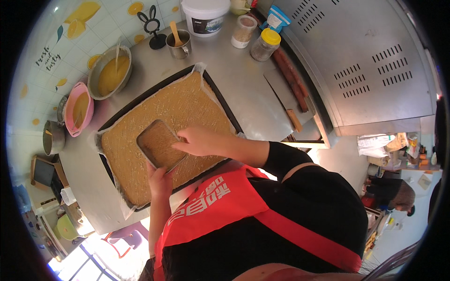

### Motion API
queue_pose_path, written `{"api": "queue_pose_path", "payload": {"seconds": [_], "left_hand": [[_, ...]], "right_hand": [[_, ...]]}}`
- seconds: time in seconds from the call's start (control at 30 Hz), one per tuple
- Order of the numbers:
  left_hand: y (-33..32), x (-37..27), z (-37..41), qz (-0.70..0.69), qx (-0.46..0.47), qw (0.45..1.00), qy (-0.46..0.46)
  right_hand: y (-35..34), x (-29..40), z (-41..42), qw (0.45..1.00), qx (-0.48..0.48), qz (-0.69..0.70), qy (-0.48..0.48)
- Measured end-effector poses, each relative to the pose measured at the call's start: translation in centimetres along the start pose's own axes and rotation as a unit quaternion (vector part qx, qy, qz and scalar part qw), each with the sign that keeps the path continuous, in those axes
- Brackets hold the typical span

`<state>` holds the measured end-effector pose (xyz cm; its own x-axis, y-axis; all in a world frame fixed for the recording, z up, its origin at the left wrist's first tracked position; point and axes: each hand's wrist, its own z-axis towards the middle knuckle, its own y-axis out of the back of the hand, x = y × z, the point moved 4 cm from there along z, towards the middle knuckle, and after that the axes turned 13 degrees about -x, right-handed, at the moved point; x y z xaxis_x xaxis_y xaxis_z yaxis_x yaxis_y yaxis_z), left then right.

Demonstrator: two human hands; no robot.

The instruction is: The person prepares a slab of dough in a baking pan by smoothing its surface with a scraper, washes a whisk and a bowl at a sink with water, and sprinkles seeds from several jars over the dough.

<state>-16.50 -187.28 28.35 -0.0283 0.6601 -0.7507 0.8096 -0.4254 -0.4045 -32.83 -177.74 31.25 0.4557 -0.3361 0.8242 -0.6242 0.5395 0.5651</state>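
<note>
A rectangular metal pan (140, 135) with a brown, crumbly filling (160, 142) is held over a large sheet of golden-brown cake or dough (190, 102). My left hand (161, 181) grips the pan's near edge. At its right side, my right hand (197, 141) has its fingertips over the rim, by the filling; whether they pinch any of it cannot be seen. Pale flakes or seeds are scattered over the sheet's surface. The sheet fills a dark baking tray (221, 102) lined with paper (200, 68), which sticks up at the corners.
Bowls of yellow-brown mixture, one metal (112, 72) and one pink (81, 109), stand on the steel worktop (242, 73) at left. A metal cup (178, 45), white bucket (206, 21) and jars (266, 44) line the back. At right lies a wood-handled knife (293, 119). Another person (397, 193) stands far right.
</note>
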Motion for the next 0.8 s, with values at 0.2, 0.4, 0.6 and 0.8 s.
{"api": "queue_pose_path", "payload": {"seconds": [0.2,0.4,0.6,0.8], "left_hand": [[-11.2,3.2,2.3,0.068,0.122,0.99,0.026],[-14.9,5.3,4.2,0.123,0.123,0.985,-0.008],[-11.4,6.5,2.9,0.114,0.048,0.991,0.042],[-8.4,6.3,1.6,0.093,-0.032,0.994,0.039]], "right_hand": [[9.5,-5.7,0.5,0.99,-0.092,-0.087,-0.07],[18.3,-18.2,5.3,0.949,-0.253,-0.146,-0.122],[19.9,-28.0,14.1,0.913,-0.32,-0.24,-0.081],[18.2,-32.3,17.7,0.919,-0.268,-0.26,-0.126]]}}
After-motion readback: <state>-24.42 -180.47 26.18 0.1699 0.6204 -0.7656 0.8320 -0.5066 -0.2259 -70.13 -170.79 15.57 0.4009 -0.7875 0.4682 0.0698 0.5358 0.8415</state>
